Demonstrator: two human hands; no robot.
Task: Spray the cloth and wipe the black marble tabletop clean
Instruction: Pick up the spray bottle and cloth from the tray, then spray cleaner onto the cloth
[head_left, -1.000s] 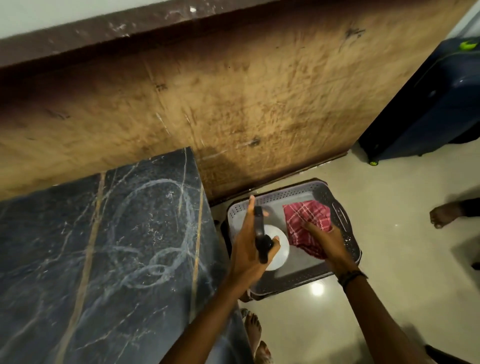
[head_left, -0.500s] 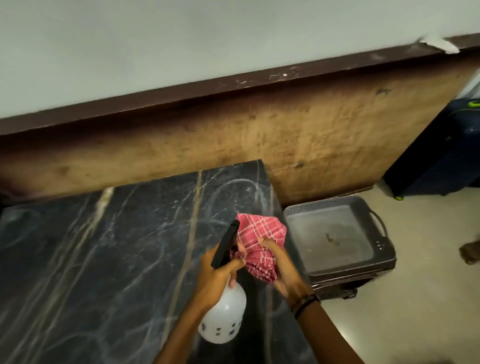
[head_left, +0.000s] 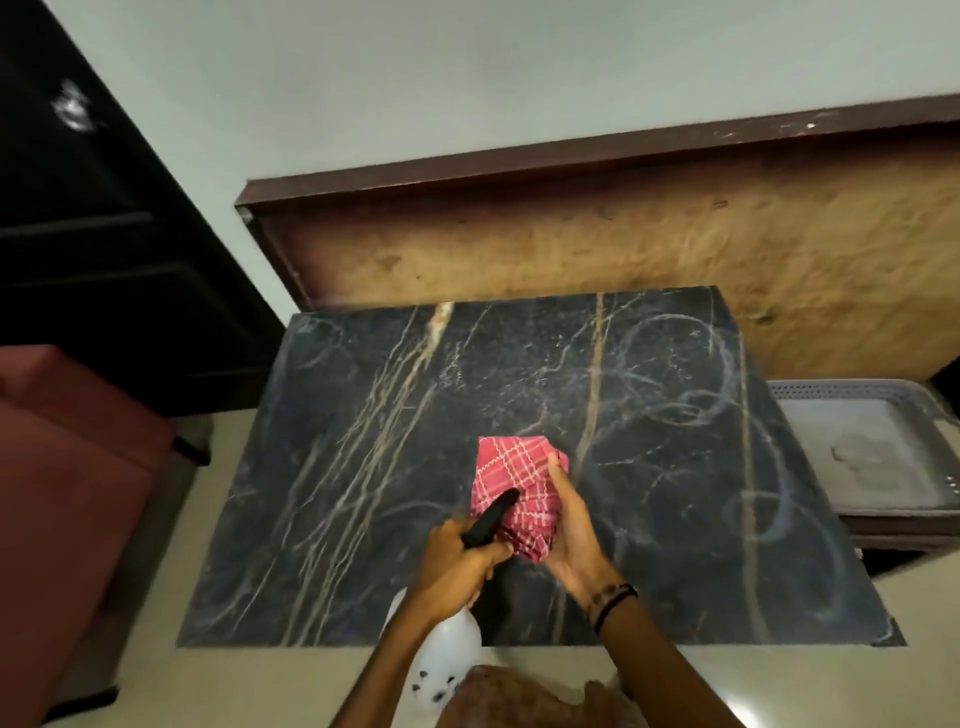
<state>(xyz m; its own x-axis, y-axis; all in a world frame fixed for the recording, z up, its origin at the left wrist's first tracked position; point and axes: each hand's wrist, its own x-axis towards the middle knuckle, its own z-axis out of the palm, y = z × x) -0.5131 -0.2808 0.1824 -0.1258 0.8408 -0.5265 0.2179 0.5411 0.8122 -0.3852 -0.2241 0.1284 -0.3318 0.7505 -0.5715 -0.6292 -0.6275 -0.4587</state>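
The black marble tabletop (head_left: 395, 467) fills the middle of the view, streaked with pale veins and whitish swirl marks, most on its right half. My right hand (head_left: 569, 530) grips a bunched red-and-white checked cloth (head_left: 511, 483) above the table's near middle. My left hand (head_left: 457, 566) holds a white spray bottle (head_left: 441, 660) by its black trigger head, whose nozzle points at the cloth from close by.
A grey plastic tray (head_left: 862, 457) sits low at the table's right side. A brown wooden board (head_left: 623, 244) leans on the wall behind. A reddish seat (head_left: 67, 478) stands at left, with a dark cabinet (head_left: 88, 234) behind it.
Both hands lifted the bottle and cloth out of the grey tray and brought them left over the tabletop. The view swung left, so the whole table shows.
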